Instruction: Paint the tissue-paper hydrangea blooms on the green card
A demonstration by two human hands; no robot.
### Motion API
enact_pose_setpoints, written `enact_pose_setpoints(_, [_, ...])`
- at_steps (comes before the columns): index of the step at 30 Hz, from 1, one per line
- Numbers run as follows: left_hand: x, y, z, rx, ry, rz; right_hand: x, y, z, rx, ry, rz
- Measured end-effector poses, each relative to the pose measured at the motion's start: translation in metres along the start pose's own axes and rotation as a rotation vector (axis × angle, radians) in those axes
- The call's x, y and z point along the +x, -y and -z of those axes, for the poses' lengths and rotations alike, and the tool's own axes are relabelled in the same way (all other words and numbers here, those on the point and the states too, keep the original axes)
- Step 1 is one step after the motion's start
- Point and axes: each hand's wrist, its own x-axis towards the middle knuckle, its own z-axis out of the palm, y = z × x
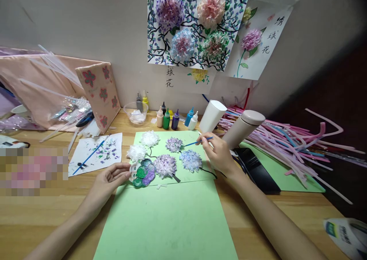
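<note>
My right hand is closed on a thin blue paintbrush, whose tip points left at a purple paper flower. My left hand pinches the edge of a flower-shaped paint palette holding green and purple paint. Both rest on a light green paper sheet on the wooden table. More tissue flowers lie on the sheet: two white ones, a lilac one and a pale blue one.
Small paint bottles and a clear bowl stand by the wall. A white cup, a beige flask, a black phone and piled pipe cleaners lie right. A test paper with another brush lies left.
</note>
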Motion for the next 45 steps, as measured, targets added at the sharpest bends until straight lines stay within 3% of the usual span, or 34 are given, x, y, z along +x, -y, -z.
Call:
enact_pose_setpoints(7, [-0.001,0.001,-0.001,-0.03,0.0,-0.013,-0.011,0.032,0.006,0.19,-0.145,-0.014])
enact_pose_setpoints(8, [-0.002,0.001,-0.001,-0.038,-0.003,-0.015,-0.015,0.039,0.003,0.214,-0.124,0.011])
enact_pose_setpoints(11, [-0.002,0.001,-0.001,-0.052,0.0,-0.02,-0.027,0.057,-0.011,0.236,0.101,0.178])
enact_pose_setpoints(14, [-0.003,0.001,-0.002,-0.054,0.018,-0.022,-0.036,0.068,-0.025,0.201,0.201,0.33])
enact_pose_setpoints(18, [-0.003,0.002,-0.002,-0.054,0.022,-0.029,-0.041,0.072,-0.032,0.118,0.242,0.392])
enact_pose_setpoints(24, [-0.001,0.006,0.0,-0.069,0.043,-0.043,-0.041,0.073,-0.032,0.169,0.198,0.345])
enact_pose_setpoints(27, [-0.001,0.006,0.0,-0.062,0.036,-0.037,-0.038,0.072,-0.027,0.198,0.168,0.332])
enact_pose_setpoints(30, [-0.001,0.005,0.0,-0.061,0.032,-0.029,-0.031,0.063,-0.016,0.21,0.009,0.278])
enact_pose_setpoints(37, [0.0,0.004,0.0,-0.052,0.016,-0.002,-0.014,0.018,-0.006,0.074,-0.28,-0.004])
enact_pose_setpoints(45, [0.001,0.005,0.002,-0.006,0.021,-0.016,-0.015,0.0,-0.021,-0.027,-0.197,0.096])
